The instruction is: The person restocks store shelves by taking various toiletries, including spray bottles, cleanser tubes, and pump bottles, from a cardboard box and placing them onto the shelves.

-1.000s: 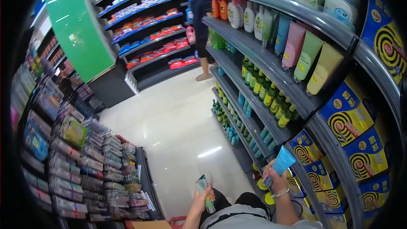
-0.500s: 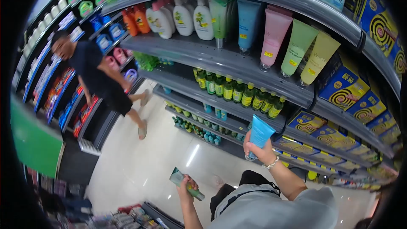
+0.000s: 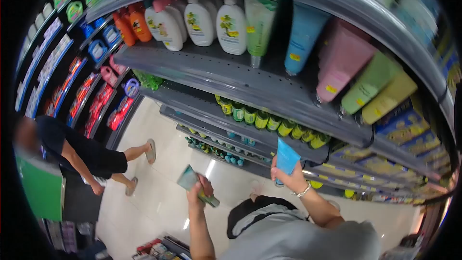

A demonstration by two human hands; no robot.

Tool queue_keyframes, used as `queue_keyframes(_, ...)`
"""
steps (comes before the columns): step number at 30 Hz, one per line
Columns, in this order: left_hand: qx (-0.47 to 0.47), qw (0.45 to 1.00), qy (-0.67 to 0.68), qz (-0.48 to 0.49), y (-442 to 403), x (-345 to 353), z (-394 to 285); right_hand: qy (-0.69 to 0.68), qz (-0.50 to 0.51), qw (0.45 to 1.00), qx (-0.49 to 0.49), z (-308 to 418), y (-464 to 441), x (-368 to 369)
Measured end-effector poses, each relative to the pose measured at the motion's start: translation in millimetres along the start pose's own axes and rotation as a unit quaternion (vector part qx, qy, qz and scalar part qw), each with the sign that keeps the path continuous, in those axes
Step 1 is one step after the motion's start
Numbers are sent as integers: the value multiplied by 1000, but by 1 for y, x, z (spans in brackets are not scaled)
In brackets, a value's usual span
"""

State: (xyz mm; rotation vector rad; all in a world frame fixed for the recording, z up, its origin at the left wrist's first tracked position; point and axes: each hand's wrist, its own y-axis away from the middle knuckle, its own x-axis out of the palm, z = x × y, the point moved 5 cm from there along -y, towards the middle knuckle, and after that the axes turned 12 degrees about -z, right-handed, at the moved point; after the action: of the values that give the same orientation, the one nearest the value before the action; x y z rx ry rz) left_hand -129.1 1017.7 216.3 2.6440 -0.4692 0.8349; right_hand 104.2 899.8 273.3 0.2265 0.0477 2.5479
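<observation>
My left hand point(image 3: 196, 193) is closed round a dark green squeeze tube point(image 3: 188, 178), its flat end pointing up and to the left. A light blue squeeze tube point(image 3: 288, 156) is gripped in my right hand point(image 3: 292, 179), tilted with its flat end up and its cap end down near the palm. A bracelet circles that wrist. Beyond the right hand, the shelf point(image 3: 226, 74) carries a green tube point(image 3: 260, 31), a blue tube point(image 3: 305, 38), pink tubes point(image 3: 344, 62) and a yellow-green tube point(image 3: 392, 96).
White pump-less bottles point(image 3: 232, 29) and orange bottles point(image 3: 139, 23) stand on the same shelf. Several yellow-green bottles point(image 3: 261, 119) line the shelf below. At the left, a person in dark clothes point(image 3: 91, 149) is in the aisle near a green panel point(image 3: 38, 188). Boxes point(image 3: 404, 125) fill the right shelves.
My view has shifted, so the upper shelf looks closer. The left hand's tube has moved slightly up and left. The other person has moved lower and farther left in view.
</observation>
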Motion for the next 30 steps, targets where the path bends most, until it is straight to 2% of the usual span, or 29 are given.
queue_keyframes(2, 34, 996, 33, 80, -22, 45, -26, -12, 3, 999, -41, 7, 0, 2)
queue_keyframes(3, 54, 990, 44, 122, -32, 71, -41, -9, 21, 999, -26, -1, 1, -3)
queue_keyframes(5, 134, 972, 34, 192, -43, 125, -79, 35, 19, 995, -97, -14, -1, -15)
queue_keyframes(6, 172, 960, 43, 218, -49, 144, -94, -5, 16, 998, -54, -10, 1, -14)
queue_keyframes(7, 208, 945, 52, 248, -53, 161, -107, -7, 28, 998, -57, -12, 1, -13)
queue_keyframes(8, 214, 944, 49, 245, -60, 175, -116, -19, 6, 999, -39, -15, 2, -17)
queue_keyframes(10, 231, 919, 110, 299, -66, 199, -133, -26, -34, 999, -14, -16, 7, -23)
queue_keyframes(14, 218, 897, 110, 369, -95, 231, -140, -36, -76, 996, 5, -18, 14, -35)
queue_keyframes(18, 175, 889, 126, 404, -120, 252, -134, 3, -131, 991, 2, -24, 14, -40)
queue_keyframes(21, 181, 880, 140, 415, -127, 264, -138, 15, -164, 986, -1, -29, 14, -35)
queue_keyframes(23, 183, 913, 133, 340, -136, 266, -141, 1, -181, 983, -4, -30, 15, -26)
queue_keyframes(27, 239, 914, 105, 312, -132, 271, -154, -12, -209, 978, 22, -43, 12, -5)
queue_keyframes(29, 227, 902, 125, 345, -134, 272, -154, -11, -198, 980, 18, -50, 10, 7)
queue_keyframes(30, 243, 909, 120, 317, -133, 272, -155, -7, -193, 981, 13, -50, 8, 12)
